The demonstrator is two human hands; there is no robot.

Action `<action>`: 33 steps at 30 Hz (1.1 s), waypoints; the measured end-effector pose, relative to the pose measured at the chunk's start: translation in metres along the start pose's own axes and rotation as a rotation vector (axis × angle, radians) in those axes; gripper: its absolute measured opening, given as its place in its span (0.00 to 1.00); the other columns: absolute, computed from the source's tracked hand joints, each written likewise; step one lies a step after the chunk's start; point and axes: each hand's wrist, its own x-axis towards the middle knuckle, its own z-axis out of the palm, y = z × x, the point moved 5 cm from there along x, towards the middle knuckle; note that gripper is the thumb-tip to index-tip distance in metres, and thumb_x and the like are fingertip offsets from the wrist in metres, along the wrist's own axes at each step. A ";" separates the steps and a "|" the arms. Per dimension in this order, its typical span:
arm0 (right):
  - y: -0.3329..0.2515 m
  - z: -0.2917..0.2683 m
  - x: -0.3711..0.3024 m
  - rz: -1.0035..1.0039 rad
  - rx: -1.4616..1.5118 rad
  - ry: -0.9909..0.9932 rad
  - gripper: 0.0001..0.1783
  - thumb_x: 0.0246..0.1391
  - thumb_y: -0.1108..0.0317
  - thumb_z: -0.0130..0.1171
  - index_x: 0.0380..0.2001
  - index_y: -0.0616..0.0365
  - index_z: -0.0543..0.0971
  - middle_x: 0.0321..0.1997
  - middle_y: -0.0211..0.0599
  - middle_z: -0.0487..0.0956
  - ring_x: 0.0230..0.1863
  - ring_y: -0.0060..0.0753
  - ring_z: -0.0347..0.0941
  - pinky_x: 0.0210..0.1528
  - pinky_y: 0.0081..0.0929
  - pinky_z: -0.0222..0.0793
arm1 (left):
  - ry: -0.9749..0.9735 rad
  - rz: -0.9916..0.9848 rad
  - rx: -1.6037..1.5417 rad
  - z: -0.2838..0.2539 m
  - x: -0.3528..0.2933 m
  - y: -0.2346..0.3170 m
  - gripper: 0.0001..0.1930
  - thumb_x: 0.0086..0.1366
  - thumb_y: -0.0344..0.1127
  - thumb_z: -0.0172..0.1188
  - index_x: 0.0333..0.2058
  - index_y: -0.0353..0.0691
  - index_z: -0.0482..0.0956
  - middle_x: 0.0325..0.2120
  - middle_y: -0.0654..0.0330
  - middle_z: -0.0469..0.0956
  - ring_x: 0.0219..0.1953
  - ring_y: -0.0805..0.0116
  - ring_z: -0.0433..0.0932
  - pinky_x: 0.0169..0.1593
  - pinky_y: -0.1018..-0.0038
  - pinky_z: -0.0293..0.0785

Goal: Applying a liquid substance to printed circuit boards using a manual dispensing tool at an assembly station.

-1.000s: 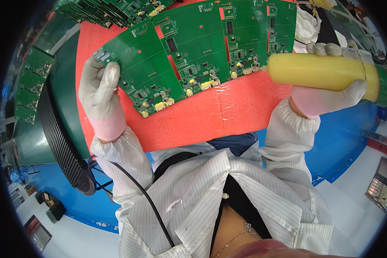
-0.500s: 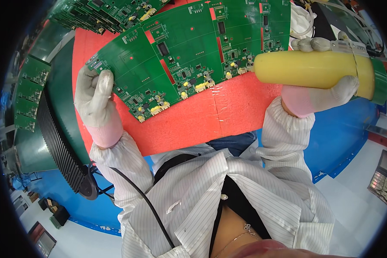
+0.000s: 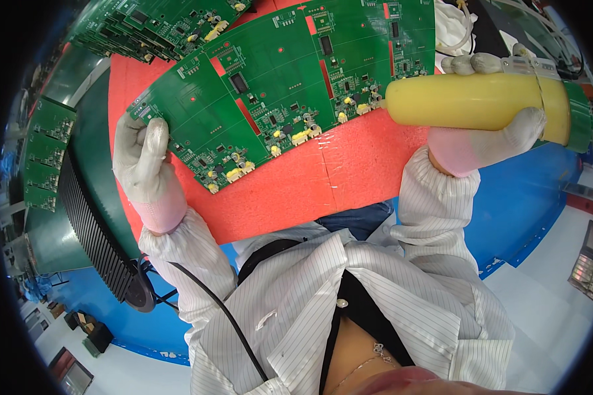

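Note:
My left hand (image 3: pixel 140 155), in a white and pink glove, pinches the left end of a green circuit board panel (image 3: pixel 197 108) between thumb and fingers. The panel consists of several joined boards; pale yellow blobs sit on the connectors along its near edge. My right hand (image 3: pixel 507 135), gloved too, is wrapped around a fat yellow dispensing syringe (image 3: pixel 464 102) with a green end cap (image 3: pixel 578 115). The syringe lies almost level and its narrow tip points left, close to the panel's near right components. Whether the tip touches them I cannot tell.
Under the panel is a red foam sheet (image 3: pixel 296 178). More green boards are stacked (image 3: pixel 158 29) at the far left. Beyond a black ribbed strip (image 3: pixel 95 224), another board panel (image 3: pixel 49 155) lies on the left. White cloth and a hose (image 3: pixel 458 29) are at the far right.
The whole view has tilted slightly. The panel and my left hand have shifted a little left in the picture, the syringe less so. Both grips are the same.

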 end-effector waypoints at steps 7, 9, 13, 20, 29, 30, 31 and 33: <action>-0.002 -0.005 0.000 -0.041 0.004 -0.023 0.26 0.57 0.54 0.44 0.53 0.60 0.63 0.31 0.50 0.76 0.25 0.44 0.72 0.30 0.38 0.71 | 0.019 0.009 -0.013 0.002 0.000 0.002 0.17 0.57 0.34 0.56 0.41 0.27 0.67 0.22 0.67 0.69 0.24 0.83 0.62 0.30 0.86 0.57; -0.002 -0.007 0.000 -0.048 -0.013 -0.031 0.25 0.58 0.54 0.43 0.52 0.60 0.63 0.31 0.50 0.76 0.25 0.44 0.72 0.30 0.38 0.71 | 0.027 0.008 -0.014 0.003 -0.001 0.003 0.17 0.58 0.34 0.55 0.41 0.27 0.67 0.22 0.66 0.70 0.24 0.83 0.62 0.30 0.86 0.57; -0.004 -0.009 0.000 -0.082 -0.080 -0.026 0.23 0.60 0.54 0.39 0.51 0.60 0.63 0.31 0.50 0.76 0.25 0.43 0.73 0.30 0.37 0.72 | 0.043 0.001 -0.015 0.005 -0.002 0.004 0.17 0.58 0.33 0.55 0.42 0.27 0.67 0.23 0.66 0.70 0.24 0.83 0.62 0.30 0.86 0.57; -0.009 -0.008 0.002 -0.141 -0.291 0.001 0.23 0.61 0.53 0.34 0.49 0.60 0.63 0.31 0.50 0.75 0.23 0.43 0.73 0.28 0.34 0.73 | 0.011 0.013 -0.017 0.002 -0.001 0.002 0.16 0.58 0.32 0.54 0.42 0.27 0.67 0.23 0.66 0.70 0.24 0.83 0.63 0.30 0.87 0.58; -0.008 -0.020 0.005 -0.050 -0.085 0.020 0.24 0.60 0.50 0.37 0.45 0.61 0.63 0.31 0.50 0.74 0.25 0.44 0.72 0.31 0.38 0.72 | 0.024 0.011 -0.011 0.004 -0.001 0.003 0.16 0.59 0.32 0.54 0.43 0.27 0.67 0.23 0.66 0.71 0.24 0.83 0.63 0.31 0.87 0.59; -0.007 -0.020 0.006 -0.047 -0.040 0.000 0.24 0.60 0.50 0.37 0.45 0.61 0.63 0.31 0.50 0.74 0.25 0.44 0.72 0.32 0.38 0.72 | 0.023 0.011 -0.011 0.004 -0.001 0.003 0.16 0.59 0.32 0.54 0.43 0.27 0.67 0.23 0.66 0.71 0.24 0.83 0.63 0.31 0.87 0.59; -0.006 -0.021 0.006 -0.044 0.006 -0.021 0.24 0.59 0.50 0.37 0.45 0.61 0.63 0.31 0.50 0.74 0.25 0.44 0.72 0.32 0.39 0.72 | 0.023 0.010 -0.012 0.004 -0.001 0.003 0.16 0.59 0.32 0.54 0.43 0.27 0.67 0.24 0.66 0.71 0.24 0.83 0.63 0.31 0.87 0.59; -0.005 -0.022 0.006 -0.042 0.050 -0.042 0.24 0.59 0.49 0.38 0.45 0.61 0.63 0.31 0.50 0.74 0.25 0.44 0.72 0.33 0.39 0.72 | 0.025 0.009 -0.015 0.003 0.000 0.002 0.16 0.59 0.31 0.54 0.43 0.27 0.67 0.24 0.66 0.71 0.24 0.83 0.63 0.31 0.87 0.59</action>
